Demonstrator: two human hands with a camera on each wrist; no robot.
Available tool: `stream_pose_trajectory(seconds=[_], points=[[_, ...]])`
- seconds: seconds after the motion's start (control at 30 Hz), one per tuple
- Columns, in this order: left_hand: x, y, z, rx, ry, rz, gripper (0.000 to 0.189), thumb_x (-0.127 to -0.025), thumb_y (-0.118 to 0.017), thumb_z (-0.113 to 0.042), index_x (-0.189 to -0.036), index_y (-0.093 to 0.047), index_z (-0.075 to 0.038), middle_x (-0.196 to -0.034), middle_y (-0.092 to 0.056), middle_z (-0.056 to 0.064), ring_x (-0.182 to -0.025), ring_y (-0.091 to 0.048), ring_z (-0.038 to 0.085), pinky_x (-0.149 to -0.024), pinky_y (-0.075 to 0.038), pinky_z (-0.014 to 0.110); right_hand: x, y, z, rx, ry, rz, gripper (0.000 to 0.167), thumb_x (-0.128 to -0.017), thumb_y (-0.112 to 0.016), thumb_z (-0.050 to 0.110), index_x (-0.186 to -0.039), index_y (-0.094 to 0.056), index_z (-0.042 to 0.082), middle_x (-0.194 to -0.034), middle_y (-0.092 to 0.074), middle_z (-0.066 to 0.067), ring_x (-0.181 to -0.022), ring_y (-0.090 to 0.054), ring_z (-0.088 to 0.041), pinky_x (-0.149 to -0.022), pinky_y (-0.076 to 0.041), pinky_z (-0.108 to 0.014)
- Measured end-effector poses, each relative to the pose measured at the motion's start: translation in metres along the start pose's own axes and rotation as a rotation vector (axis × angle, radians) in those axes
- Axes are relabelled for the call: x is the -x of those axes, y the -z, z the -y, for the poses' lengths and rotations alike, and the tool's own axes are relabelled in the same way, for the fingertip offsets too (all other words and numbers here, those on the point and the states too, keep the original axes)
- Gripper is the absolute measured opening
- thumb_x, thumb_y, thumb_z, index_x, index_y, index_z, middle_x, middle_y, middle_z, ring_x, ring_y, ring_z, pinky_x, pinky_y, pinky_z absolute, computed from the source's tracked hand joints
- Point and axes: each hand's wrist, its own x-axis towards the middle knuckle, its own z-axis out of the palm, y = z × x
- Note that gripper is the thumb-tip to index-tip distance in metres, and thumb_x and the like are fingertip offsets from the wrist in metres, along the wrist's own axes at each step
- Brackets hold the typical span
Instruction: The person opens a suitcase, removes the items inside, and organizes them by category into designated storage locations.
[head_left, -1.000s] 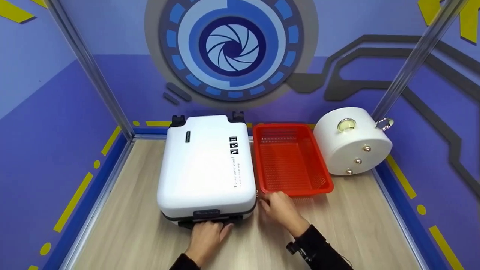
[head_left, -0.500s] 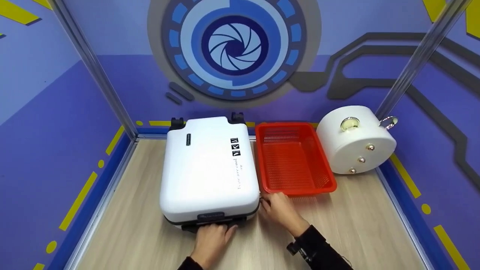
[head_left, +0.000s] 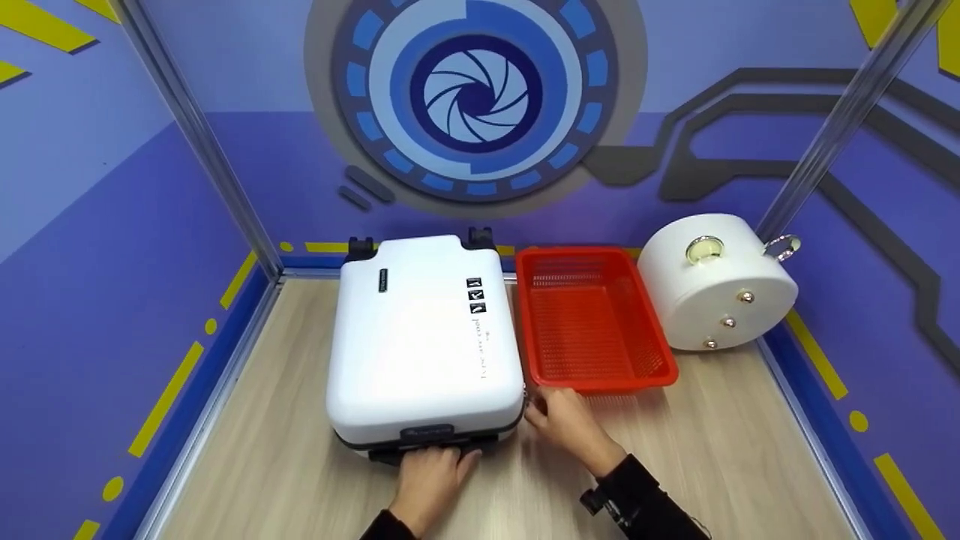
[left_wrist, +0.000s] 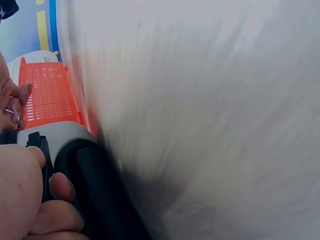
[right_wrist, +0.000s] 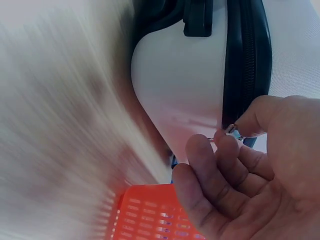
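A white hard-shell suitcase (head_left: 420, 337) lies flat on the wooden surface, its wheels toward the back wall. My left hand (head_left: 431, 480) grips the black handle (left_wrist: 47, 170) at its front end, fingers curled under and partly hidden. At the suitcase's right front corner, my right hand (head_left: 570, 424) pinches a small metal zipper pull (right_wrist: 231, 129) between thumb and index finger. The black zipper (right_wrist: 248, 65) runs along the suitcase's side and looks closed where it shows. The other right-hand fingers are loosely curled.
A red plastic basket (head_left: 534, 330) stands close against the suitcase's right side, just beyond my right hand. Right of it sits a white drum-shaped box (head_left: 712, 277) with metal rings and studs. Blue printed panels (head_left: 255, 165) with metal posts enclose the back and sides.
The whole head view has drifted slightly to the right. My right fingers have closed in on the zipper pull at the corner, while my left hand keeps its grip on the handle.
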Motion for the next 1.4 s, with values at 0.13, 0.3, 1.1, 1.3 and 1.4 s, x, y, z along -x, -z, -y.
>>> stream_pose_trajectory(seconds=[0.13,0.3,1.1,1.3,1.4], points=[[0.002,-0.002,-0.001,0.008,0.011,0.018,0.064,-0.109,-0.06,-0.06,-0.06,-0.054,-0.021,-0.051,-0.05,-0.004,-0.044,-0.052,0.019,-0.044,-0.03,0.033,0.002,0.0,0.0,-0.007,-0.008,-0.007,0.017,-0.092,-0.075,0.006,-0.081,-0.065,0.014,-0.07,-0.058,0.005,-0.062,-0.049,-0.005,-0.056,-0.043,-0.023],[0.005,-0.003,-0.003,0.005,0.022,0.009,0.064,-0.109,-0.061,-0.061,-0.058,-0.053,-0.021,-0.049,-0.049,-0.004,-0.044,-0.052,0.019,-0.044,-0.029,0.032,0.005,0.0,-0.001,-0.004,-0.022,-0.012,0.013,-0.091,-0.077,0.007,-0.081,-0.07,0.012,-0.07,-0.064,0.004,-0.061,-0.051,-0.005,-0.056,-0.045,-0.023],[0.01,-0.005,-0.006,0.011,0.013,-0.041,0.065,-0.108,-0.063,-0.06,-0.057,-0.045,-0.023,-0.048,-0.038,-0.009,-0.041,-0.043,0.013,-0.044,-0.025,0.029,0.016,0.008,-0.001,0.035,0.229,0.017,0.018,-0.093,-0.073,-0.005,-0.079,-0.07,0.006,-0.071,-0.056,0.002,-0.067,-0.044,-0.003,-0.059,-0.046,-0.023],[0.007,-0.006,-0.003,-0.042,-0.014,-0.117,0.067,-0.104,-0.069,-0.059,-0.055,-0.042,-0.023,-0.047,-0.03,-0.011,-0.039,-0.038,0.012,-0.044,-0.019,0.028,0.023,0.016,0.003,0.07,0.273,0.092,0.022,-0.092,-0.073,-0.001,-0.074,-0.068,0.01,-0.067,-0.051,0.006,-0.063,-0.039,-0.002,-0.056,-0.038,-0.021],[0.005,-0.005,-0.003,-0.052,-0.008,-0.118,0.067,-0.105,-0.067,-0.06,-0.056,-0.041,-0.023,-0.049,-0.028,-0.011,-0.04,-0.036,0.011,-0.045,-0.019,0.029,0.026,0.018,0.009,0.093,0.294,0.089,0.022,-0.09,-0.074,0.0,-0.072,-0.067,0.01,-0.066,-0.05,0.007,-0.062,-0.037,-0.002,-0.055,-0.035,-0.019]])
